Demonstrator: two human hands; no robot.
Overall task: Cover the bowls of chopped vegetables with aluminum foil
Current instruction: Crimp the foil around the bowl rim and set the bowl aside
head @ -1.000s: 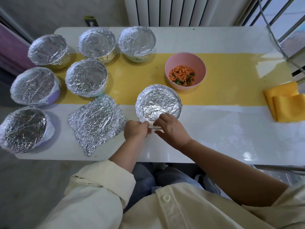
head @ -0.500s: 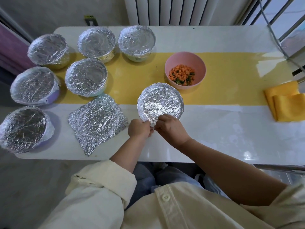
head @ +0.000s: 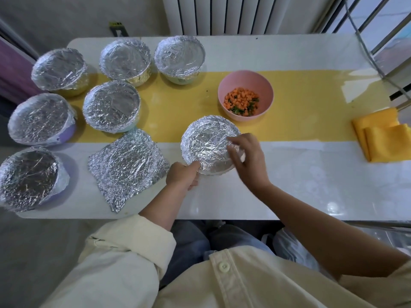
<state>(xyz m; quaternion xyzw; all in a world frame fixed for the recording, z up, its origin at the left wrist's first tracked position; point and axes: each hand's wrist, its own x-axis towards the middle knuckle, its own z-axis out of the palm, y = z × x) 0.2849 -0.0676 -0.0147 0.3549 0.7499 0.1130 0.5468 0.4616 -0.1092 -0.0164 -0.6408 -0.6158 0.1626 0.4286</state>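
Far left of the smooth pink bowl point(head: 244, 82), six round bowls point(head: 112, 105) wear crinkled foil caps. Front-left of it, a creased square foil sheet point(head: 129, 165) lies flat on the glossy worktop point(head: 300, 185). The left hand point(head: 182, 177) pinches the near rim of the foil-capped bowl point(head: 206, 147) just in front of the pink bowl. The right hand point(head: 246, 156) curls over its right edge. The pink bowl holds diced carrot and greens point(head: 242, 103), uncovered. Far right lies a folded yellow cloth point(head: 382, 134).

A white table point(head: 289, 192) with a yellow strip point(head: 311, 103) across it fills the frame's middle, folded yellow cloths point(head: 387, 138) lie at its right edge, a white radiator point(head: 233, 14) stands top centre, and perhaps a purple curtain point(head: 11, 74) shows far left.
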